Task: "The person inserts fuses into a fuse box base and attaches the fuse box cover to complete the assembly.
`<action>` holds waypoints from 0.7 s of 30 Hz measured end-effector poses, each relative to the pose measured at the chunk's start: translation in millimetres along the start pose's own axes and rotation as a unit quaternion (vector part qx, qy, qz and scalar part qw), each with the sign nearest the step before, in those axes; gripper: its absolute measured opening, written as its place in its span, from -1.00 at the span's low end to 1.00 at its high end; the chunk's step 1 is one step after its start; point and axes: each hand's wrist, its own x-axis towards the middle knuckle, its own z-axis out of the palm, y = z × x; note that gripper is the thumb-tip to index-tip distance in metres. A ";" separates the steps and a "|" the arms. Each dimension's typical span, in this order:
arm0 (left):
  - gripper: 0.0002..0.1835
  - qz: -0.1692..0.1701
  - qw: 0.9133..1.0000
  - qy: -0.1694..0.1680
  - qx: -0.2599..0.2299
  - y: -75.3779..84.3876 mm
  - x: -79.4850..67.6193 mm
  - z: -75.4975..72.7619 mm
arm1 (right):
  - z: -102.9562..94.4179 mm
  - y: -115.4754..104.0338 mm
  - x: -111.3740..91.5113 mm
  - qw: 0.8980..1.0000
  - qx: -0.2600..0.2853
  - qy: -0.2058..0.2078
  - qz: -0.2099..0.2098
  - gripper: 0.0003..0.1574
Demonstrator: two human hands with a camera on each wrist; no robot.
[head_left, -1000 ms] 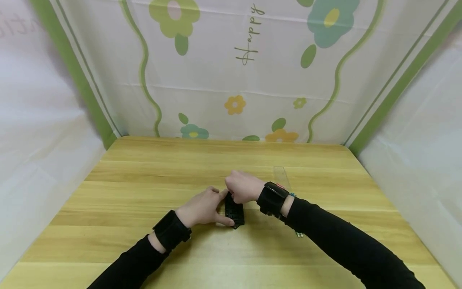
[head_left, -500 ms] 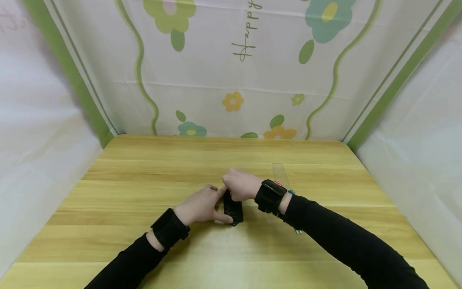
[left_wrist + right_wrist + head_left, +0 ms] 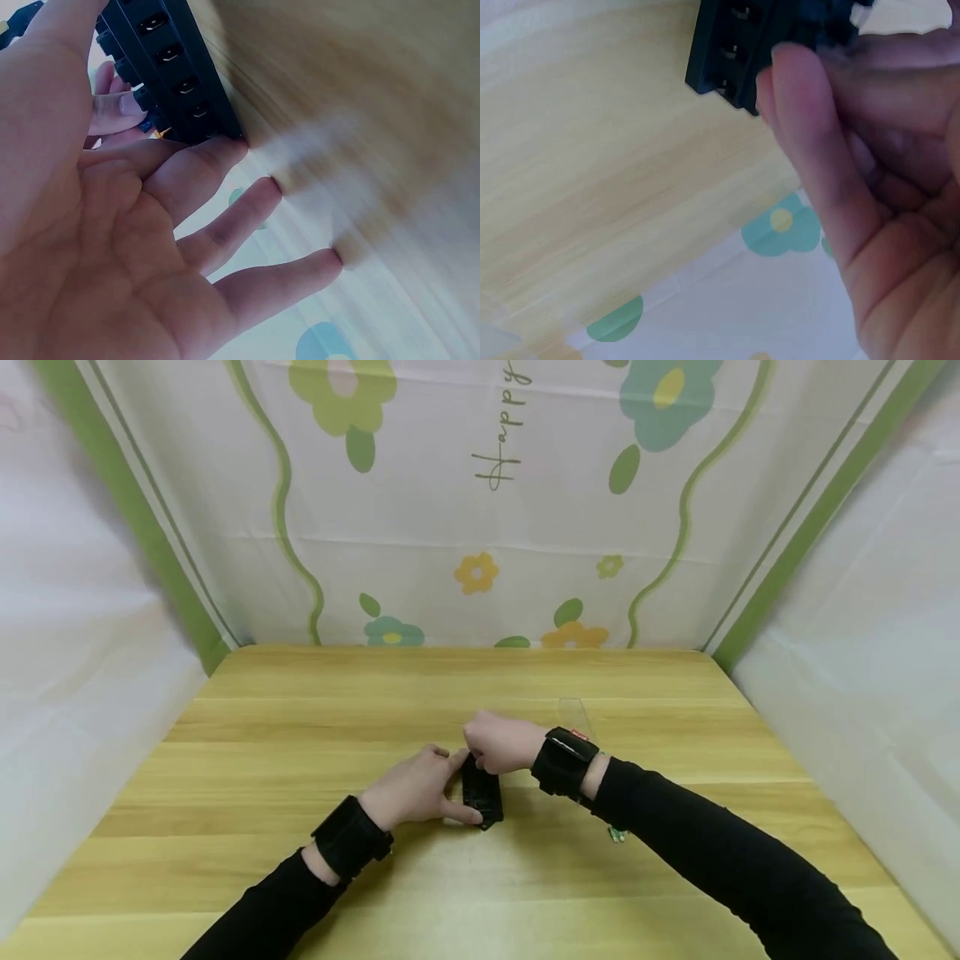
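Observation:
A black terminal block (image 3: 482,795) lies on the wooden table, with a row of square openings and metal contacts along its side in the left wrist view. My left hand (image 3: 417,789) spans it, thumb at the near end and index finger at the far end. The other left fingers spread toward the table. My right hand (image 3: 507,743) is curled over the far end, its fingertips right at the block. By its thumb in the left wrist view is a small blue piece (image 3: 146,125) with an orange bit; its pinched fingers partly hide what they hold.
A clear plastic strip (image 3: 576,717) lies behind the right wrist. Small green pieces (image 3: 617,834) show beside the right forearm, partly covered by the sleeve. A white floral curtain (image 3: 420,510) rises at the table's back edge.
Both hands keep their places on the block, with only slight motion of the right hand. The head view has shifted a little.

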 end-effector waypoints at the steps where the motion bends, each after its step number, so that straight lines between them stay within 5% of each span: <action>1: 0.08 0.001 1.000 0.000 0.000 0.2 0.5 -0.4 | -1.3 1.4 -0.6 1.000 0.001 -0.005 0.003 -0.41; 9: 0.07 -0.013 1.000 -0.008 -0.017 -1.1 -3.7 -2.4 | -8.6 2.0 -1.5 1.000 0.008 -0.015 0.004 -0.41; 14: 0.06 0.007 1.000 -0.011 -0.023 -0.7 -1.5 -6.4 | -8.5 3.9 -1.4 0.999 -0.027 -0.009 0.025 -0.43; 21: -0.02 0.038 0.998 -0.019 -0.042 -4.9 2.8 -11.4 | -4.1 5.7 -0.3 0.999 -0.038 0.002 -0.001 -0.40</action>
